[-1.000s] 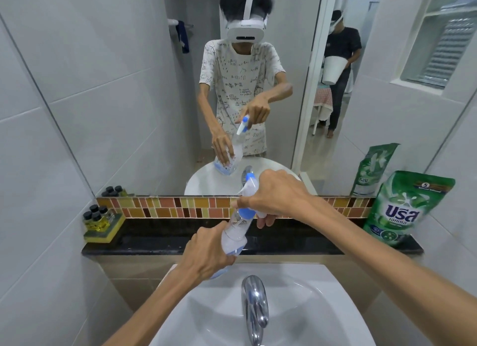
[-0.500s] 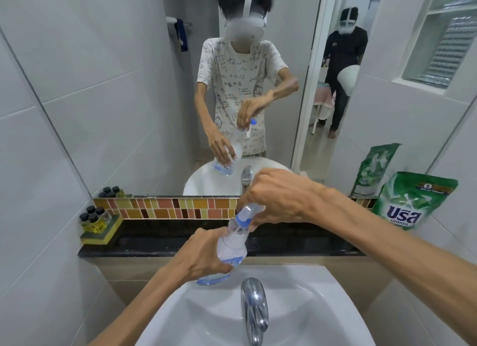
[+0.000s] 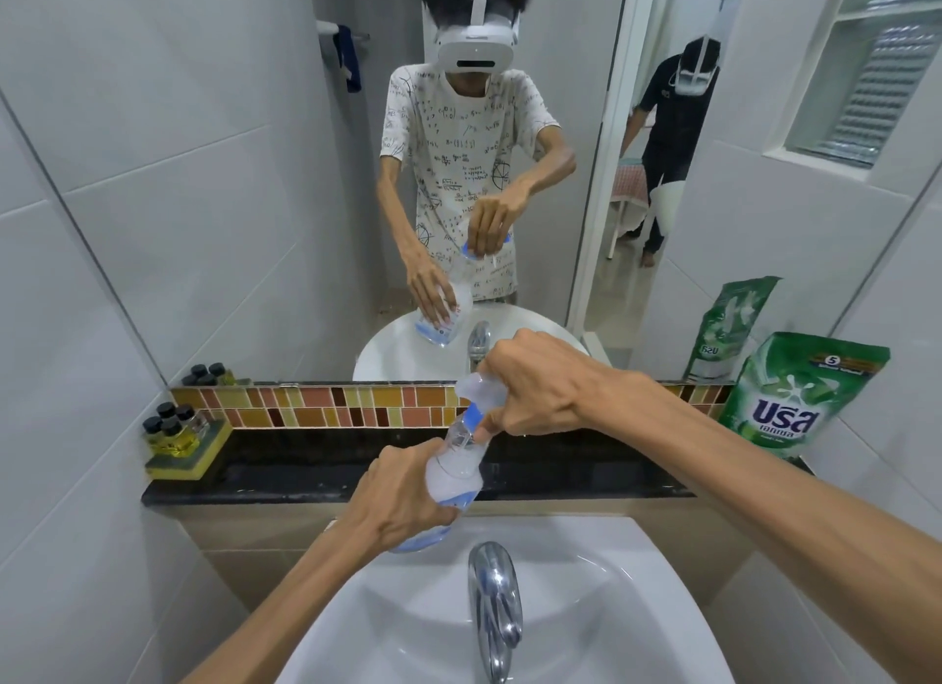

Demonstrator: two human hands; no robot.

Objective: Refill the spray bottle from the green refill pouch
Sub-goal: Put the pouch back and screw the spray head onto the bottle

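A clear spray bottle (image 3: 455,467) with a blue collar and white spray head hangs tilted above the back of the sink. My left hand (image 3: 402,495) wraps around its body from the left. My right hand (image 3: 530,393) grips the spray head and blue collar at the top. The green refill pouch (image 3: 795,393) stands upright on the black ledge at the right, leaning on the wall, well clear of both hands. Its top looks shut.
A white sink (image 3: 611,607) with a chrome tap (image 3: 494,602) lies below the bottle. Small dark-capped bottles on a yellow sponge (image 3: 178,441) sit at the left end of the black ledge (image 3: 306,474). The mirror (image 3: 204,199) reflects me and another person.
My right hand has shifted its grip round the spray head, from fingers over the top to a clasp at the collar. The bottle has stayed over the sink, tilted a little differently.
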